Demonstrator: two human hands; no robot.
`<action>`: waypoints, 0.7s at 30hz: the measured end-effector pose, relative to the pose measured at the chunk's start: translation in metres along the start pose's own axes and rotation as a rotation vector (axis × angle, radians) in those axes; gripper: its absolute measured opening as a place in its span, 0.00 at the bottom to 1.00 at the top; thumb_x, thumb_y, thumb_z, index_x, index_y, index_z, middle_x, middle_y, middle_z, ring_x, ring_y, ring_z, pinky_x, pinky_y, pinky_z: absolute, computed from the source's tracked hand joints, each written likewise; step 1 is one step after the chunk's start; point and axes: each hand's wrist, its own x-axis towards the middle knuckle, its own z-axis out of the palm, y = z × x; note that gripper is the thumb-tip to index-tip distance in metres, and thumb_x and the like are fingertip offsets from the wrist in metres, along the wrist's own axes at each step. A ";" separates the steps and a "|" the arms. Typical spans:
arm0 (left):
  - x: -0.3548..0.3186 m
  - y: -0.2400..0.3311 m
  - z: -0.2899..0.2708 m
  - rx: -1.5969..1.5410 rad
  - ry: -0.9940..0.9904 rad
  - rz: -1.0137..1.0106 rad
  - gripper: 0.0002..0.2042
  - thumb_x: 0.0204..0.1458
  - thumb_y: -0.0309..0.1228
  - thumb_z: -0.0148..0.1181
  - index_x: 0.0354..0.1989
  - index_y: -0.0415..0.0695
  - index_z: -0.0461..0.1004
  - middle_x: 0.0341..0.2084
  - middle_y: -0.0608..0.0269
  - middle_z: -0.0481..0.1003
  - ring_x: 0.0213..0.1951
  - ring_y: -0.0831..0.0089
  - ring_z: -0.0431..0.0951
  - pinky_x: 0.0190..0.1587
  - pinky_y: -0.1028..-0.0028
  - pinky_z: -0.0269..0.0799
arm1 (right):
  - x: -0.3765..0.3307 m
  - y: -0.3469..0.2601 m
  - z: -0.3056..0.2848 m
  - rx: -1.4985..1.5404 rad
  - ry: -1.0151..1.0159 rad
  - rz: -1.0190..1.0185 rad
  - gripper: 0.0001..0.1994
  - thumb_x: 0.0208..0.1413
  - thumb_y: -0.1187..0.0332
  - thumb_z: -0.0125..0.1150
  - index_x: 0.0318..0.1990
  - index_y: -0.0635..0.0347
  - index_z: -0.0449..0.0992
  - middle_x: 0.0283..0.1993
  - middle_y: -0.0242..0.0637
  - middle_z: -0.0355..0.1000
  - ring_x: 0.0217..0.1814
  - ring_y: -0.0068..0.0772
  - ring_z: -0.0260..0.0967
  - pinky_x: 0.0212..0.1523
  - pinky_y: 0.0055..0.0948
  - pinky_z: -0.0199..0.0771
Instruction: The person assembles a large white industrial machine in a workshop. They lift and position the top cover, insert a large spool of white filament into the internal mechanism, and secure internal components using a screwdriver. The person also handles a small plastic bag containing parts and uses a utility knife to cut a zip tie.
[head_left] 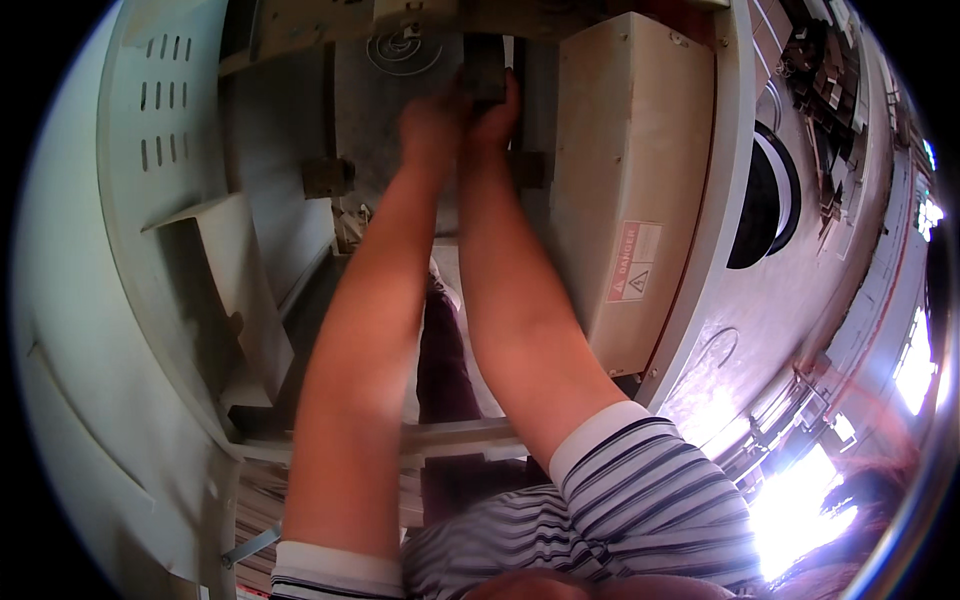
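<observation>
In the head view, both bare arms run from the bottom of the frame up into a pale cabinet (118,220), and the hands meet near the top centre, at a dark block (485,82). The step in hand seems to be two-handed work on that block; a next move would probably call for a steady hold and care with the narrow space. The left hand (430,130) is blurred at the block's lower left, and I cannot tell whether its fingers are spread or pinching. The right hand (490,122) is below the block with one finger up along its right edge; whether it grips is hidden. The block looks squarish, smooth and matt. A thin wire coil (403,55) of round loops is at upper centre-left. Right of centre stands a cream box (600,130), flat-faced, apparently painted metal, with a red-and-white label (635,262). The cabinet's upper left has rows of slots, and an angular pale bracket (245,285) sits at centre-left.
</observation>
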 end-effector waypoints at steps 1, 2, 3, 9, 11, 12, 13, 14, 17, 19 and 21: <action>0.003 0.006 -0.004 0.097 0.000 0.035 0.15 0.54 0.36 0.59 0.43 0.36 0.78 0.33 0.59 0.79 0.35 0.76 0.76 0.40 0.74 0.70 | -0.002 -0.001 0.001 0.011 0.005 0.004 0.17 0.57 0.54 0.47 0.41 0.58 0.72 0.38 0.37 0.72 0.37 0.37 0.70 0.40 0.36 0.74; 0.007 0.005 -0.006 0.137 -0.022 0.038 0.16 0.54 0.37 0.59 0.43 0.36 0.78 0.33 0.58 0.79 0.35 0.76 0.76 0.40 0.73 0.70 | 0.002 0.001 -0.003 0.039 0.011 -0.009 0.17 0.57 0.54 0.47 0.40 0.58 0.72 0.38 0.37 0.72 0.37 0.37 0.70 0.40 0.35 0.73; 0.011 0.006 -0.006 0.176 -0.043 0.049 0.17 0.55 0.39 0.59 0.44 0.36 0.77 0.34 0.57 0.80 0.35 0.75 0.76 0.40 0.72 0.71 | 0.008 0.004 -0.003 0.071 0.011 -0.024 0.17 0.57 0.55 0.47 0.40 0.58 0.72 0.38 0.37 0.72 0.37 0.37 0.70 0.41 0.35 0.73; 0.038 0.002 -0.002 0.314 -0.154 0.090 0.16 0.58 0.42 0.52 0.41 0.42 0.78 0.34 0.49 0.79 0.38 0.59 0.80 0.40 0.64 0.73 | 0.009 0.008 0.001 0.100 0.114 -0.083 0.15 0.56 0.56 0.47 0.38 0.59 0.72 0.38 0.38 0.72 0.39 0.37 0.70 0.43 0.35 0.72; 0.046 0.011 0.001 0.761 -0.229 0.264 0.15 0.60 0.41 0.47 0.39 0.44 0.78 0.34 0.48 0.78 0.39 0.53 0.79 0.40 0.60 0.73 | 0.013 0.007 -0.002 0.104 0.085 -0.071 0.15 0.55 0.56 0.47 0.38 0.59 0.72 0.37 0.38 0.72 0.39 0.37 0.70 0.42 0.35 0.72; 0.045 0.009 0.004 0.779 -0.213 0.274 0.16 0.61 0.40 0.45 0.38 0.45 0.78 0.34 0.48 0.78 0.39 0.51 0.78 0.40 0.59 0.73 | 0.014 0.008 -0.006 0.105 0.060 -0.058 0.15 0.55 0.56 0.48 0.38 0.59 0.72 0.37 0.38 0.72 0.38 0.37 0.70 0.42 0.35 0.72; 0.045 0.006 0.005 0.797 -0.197 0.284 0.16 0.61 0.40 0.44 0.37 0.45 0.78 0.33 0.49 0.78 0.38 0.50 0.78 0.40 0.58 0.73 | 0.016 0.009 -0.011 0.105 0.034 -0.043 0.15 0.55 0.56 0.48 0.37 0.59 0.72 0.36 0.38 0.73 0.38 0.37 0.70 0.42 0.35 0.72; 0.044 0.004 0.007 0.816 -0.181 0.294 0.17 0.62 0.40 0.42 0.37 0.45 0.77 0.33 0.50 0.78 0.37 0.49 0.77 0.39 0.57 0.73 | 0.018 0.010 -0.015 0.116 0.031 -0.036 0.15 0.55 0.56 0.48 0.37 0.59 0.72 0.35 0.38 0.73 0.37 0.37 0.70 0.41 0.35 0.73; 0.046 0.015 0.006 0.806 -0.209 0.232 0.15 0.61 0.39 0.44 0.38 0.45 0.77 0.34 0.50 0.78 0.37 0.50 0.78 0.39 0.58 0.74 | 0.023 0.011 -0.019 0.170 0.042 -0.012 0.15 0.54 0.56 0.48 0.37 0.58 0.72 0.34 0.38 0.73 0.36 0.37 0.70 0.40 0.35 0.73; 0.047 0.014 0.007 0.904 -0.192 0.307 0.14 0.61 0.38 0.45 0.37 0.45 0.77 0.33 0.50 0.77 0.36 0.51 0.78 0.38 0.58 0.74 | 0.026 0.011 -0.019 0.221 0.071 0.039 0.15 0.55 0.56 0.48 0.37 0.58 0.72 0.34 0.38 0.73 0.35 0.37 0.70 0.40 0.34 0.73; 0.047 0.009 0.008 0.915 -0.133 0.337 0.13 0.58 0.37 0.47 0.34 0.46 0.78 0.31 0.52 0.78 0.34 0.54 0.79 0.36 0.59 0.75 | 0.024 0.014 -0.015 0.193 0.090 -0.034 0.16 0.54 0.55 0.47 0.37 0.58 0.72 0.35 0.38 0.73 0.36 0.37 0.70 0.40 0.35 0.73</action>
